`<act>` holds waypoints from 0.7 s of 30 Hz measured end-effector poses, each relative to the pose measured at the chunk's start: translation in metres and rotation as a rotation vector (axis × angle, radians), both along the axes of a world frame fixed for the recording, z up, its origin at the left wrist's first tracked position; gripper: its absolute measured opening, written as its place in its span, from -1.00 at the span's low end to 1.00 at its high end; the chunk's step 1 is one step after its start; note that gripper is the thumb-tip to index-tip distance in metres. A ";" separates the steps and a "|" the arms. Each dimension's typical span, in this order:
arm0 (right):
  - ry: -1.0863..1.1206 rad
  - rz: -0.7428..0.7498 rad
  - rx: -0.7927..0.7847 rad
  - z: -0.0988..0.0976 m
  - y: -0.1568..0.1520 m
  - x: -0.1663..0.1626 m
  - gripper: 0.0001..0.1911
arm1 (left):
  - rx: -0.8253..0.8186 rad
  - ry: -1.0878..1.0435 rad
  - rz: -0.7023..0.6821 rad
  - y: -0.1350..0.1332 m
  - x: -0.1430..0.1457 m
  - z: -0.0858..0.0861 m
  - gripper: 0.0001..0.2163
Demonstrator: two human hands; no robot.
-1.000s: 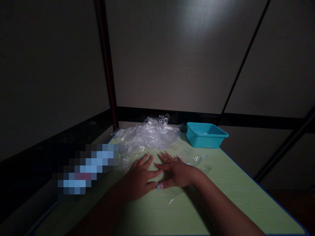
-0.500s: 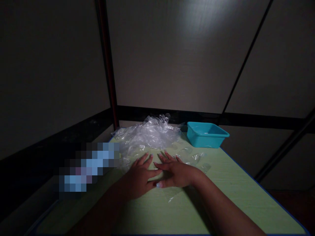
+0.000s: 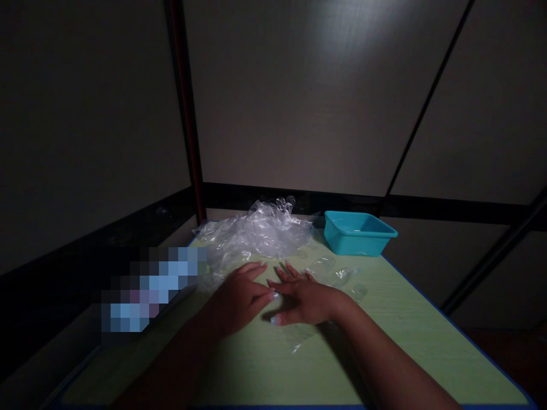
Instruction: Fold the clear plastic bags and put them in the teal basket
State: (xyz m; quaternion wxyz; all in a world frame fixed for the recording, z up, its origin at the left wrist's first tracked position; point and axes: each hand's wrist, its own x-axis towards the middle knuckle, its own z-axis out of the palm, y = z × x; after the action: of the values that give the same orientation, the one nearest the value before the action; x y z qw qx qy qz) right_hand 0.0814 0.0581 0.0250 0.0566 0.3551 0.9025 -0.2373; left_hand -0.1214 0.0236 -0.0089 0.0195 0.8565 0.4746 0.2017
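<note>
My right hand [image 3: 305,299] lies spread on a thin clear plastic disposable glove [image 3: 342,277], whose finger-like ends stick out beyond my hand on the right. A lower corner of the glove shows below my palm. Close beside it on the left, my left hand [image 3: 241,299] is slightly raised, with its fingers bent and apart and nothing visible between them. Its thumb points at my right hand. Behind both hands sits a crumpled heap of clear plastic gloves [image 3: 265,230], with a few finger shapes standing up at its top.
A turquoise plastic basin [image 3: 359,242] stands at the table's back right corner. The pale green table [image 3: 410,341] has a blue edge. Dark panelled walls [image 3: 290,102] rise behind and on the left. A pixelated patch covers something at the left edge.
My left hand has lifted and drawn its fingers in from lying flat, its thumb moving up off the plastic. My right hand stays in place on the glove.
</note>
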 end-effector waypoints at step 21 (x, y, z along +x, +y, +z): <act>-0.058 0.016 0.075 -0.007 0.004 0.002 -0.02 | -0.132 0.138 -0.004 -0.001 -0.015 -0.011 -0.65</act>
State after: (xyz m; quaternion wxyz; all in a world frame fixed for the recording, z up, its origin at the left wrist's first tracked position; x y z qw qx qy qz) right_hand 0.0835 0.0622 0.0176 0.0712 0.3566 0.9115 -0.1923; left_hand -0.1362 0.0222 -0.0195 0.0439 0.8662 0.4853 0.1106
